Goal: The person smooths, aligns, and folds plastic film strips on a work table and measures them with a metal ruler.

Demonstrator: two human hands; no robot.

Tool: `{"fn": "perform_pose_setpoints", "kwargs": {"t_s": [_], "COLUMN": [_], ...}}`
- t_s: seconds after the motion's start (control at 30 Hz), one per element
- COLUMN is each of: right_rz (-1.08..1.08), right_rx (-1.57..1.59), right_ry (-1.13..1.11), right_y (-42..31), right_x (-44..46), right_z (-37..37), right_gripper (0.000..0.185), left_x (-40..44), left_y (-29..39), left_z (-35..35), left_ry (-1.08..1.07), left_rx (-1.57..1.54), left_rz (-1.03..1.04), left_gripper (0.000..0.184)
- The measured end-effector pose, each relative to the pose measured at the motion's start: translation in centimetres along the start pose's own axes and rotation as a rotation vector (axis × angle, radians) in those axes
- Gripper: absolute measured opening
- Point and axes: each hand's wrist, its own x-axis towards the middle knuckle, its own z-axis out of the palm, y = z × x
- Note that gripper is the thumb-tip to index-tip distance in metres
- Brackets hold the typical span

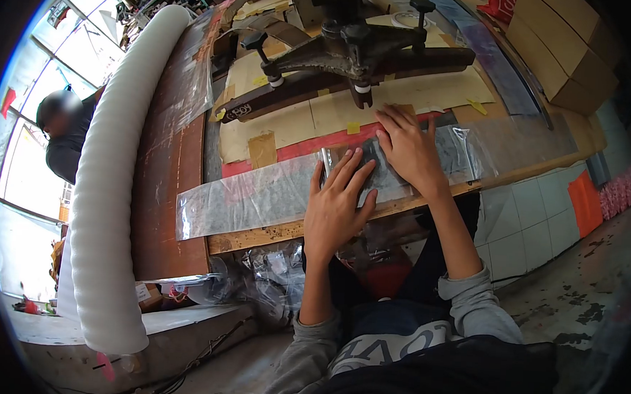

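A strip of clear plastic film (pixel 255 190) lies along the front edge of the workbench. My left hand (pixel 338 209) rests flat on it with the fingers spread. To its right and farther forward, my right hand (pixel 412 151) lies palm down, open, its fingertips close to the red strip (pixel 289 151) and below the press head. Between the hands, a shiny folded piece of film (pixel 335 155) shows, partly covered by my left fingers. Above stands a dark metal press head (pixel 351 53) with a long bar and knobs, over yellowish board (pixel 312 118).
A long roll of white foam (pixel 120 180) leans at the left beside a brown board (pixel 171 168). Cardboard boxes (pixel 562 49) stand at the back right. Another person (pixel 66 123) is beyond the roll. Bunched clear plastic (pixel 272 280) hangs under the bench edge.
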Motion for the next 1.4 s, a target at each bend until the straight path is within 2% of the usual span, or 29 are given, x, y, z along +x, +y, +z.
{"fn": "perform_pose_setpoints", "kwargs": {"t_s": [0.47,1.4], "right_rz": [-0.006,0.005], "right_rx": [0.008,0.036], "right_ry": [0.064,0.053], "right_y": [0.34,0.02], "right_x": [-0.31,-0.25], "right_z": [0.69,0.14], "right_gripper": [0.033,0.031], "left_x": [-0.4,-0.2], "left_y": [-0.16,0.08], "left_z": [0.41,0.15], "left_ry": [0.037,0.029], "left_rx": [0.017,0.02], "left_rz": [0.014,0.006], "left_gripper": [0.042,0.041]}}
